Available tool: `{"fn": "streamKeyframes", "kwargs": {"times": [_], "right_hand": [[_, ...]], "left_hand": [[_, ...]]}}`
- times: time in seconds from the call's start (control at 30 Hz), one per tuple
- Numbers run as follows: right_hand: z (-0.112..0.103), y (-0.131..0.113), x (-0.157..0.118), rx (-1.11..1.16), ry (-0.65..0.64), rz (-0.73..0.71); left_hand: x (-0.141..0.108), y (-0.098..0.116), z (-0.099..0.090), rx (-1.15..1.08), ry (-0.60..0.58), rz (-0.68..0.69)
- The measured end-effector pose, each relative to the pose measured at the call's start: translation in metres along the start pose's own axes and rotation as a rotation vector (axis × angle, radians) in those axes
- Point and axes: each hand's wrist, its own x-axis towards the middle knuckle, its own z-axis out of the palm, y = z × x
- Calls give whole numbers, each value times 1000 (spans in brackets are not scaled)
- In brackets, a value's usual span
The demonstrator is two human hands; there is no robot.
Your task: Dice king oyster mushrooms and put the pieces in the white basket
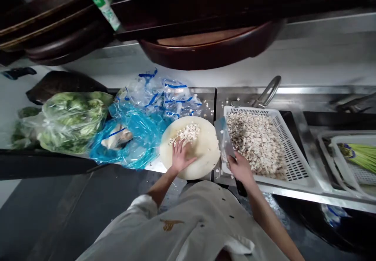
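Toward twelve o'clock on the round cutting board [207, 159] lie pale chopped pieces [191, 131], probably mushroom. They should be light, soft and slightly slippery, so better taken as one pile, from the sides. The left hand [181, 155] is spread at them. At three o'clock, the right hand [241, 167] grips a cleaver [225, 138] beside the white basket [300, 176].
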Motion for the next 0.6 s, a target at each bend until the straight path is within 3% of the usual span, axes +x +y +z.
{"fn": "streamKeyframes", "kwargs": {"times": [0.1,0.2,0.27,0.37,0.43,0.5,0.6], "right_hand": [[33,-55,42,-311,-22,-35],[65,-89,72,-525,-37,-54],[86,-106,79,-607,-79,-105],[113,-123,74,-647,-124,-171],[124,-127,66,-600,-119,-186],[129,-122,57,-478,-111,-159],[127,-94,35,-202,-149,-3]], "left_hand": [[-32,-63,-4,64,-32,-82],[-3,-90,9,5,-62,-111],[41,-98,21,-65,-85,-96],[106,-108,36,-195,-151,70],[130,-110,41,-275,-174,175],[134,-107,43,-319,-180,237],[107,-88,44,-309,-182,286]]}}
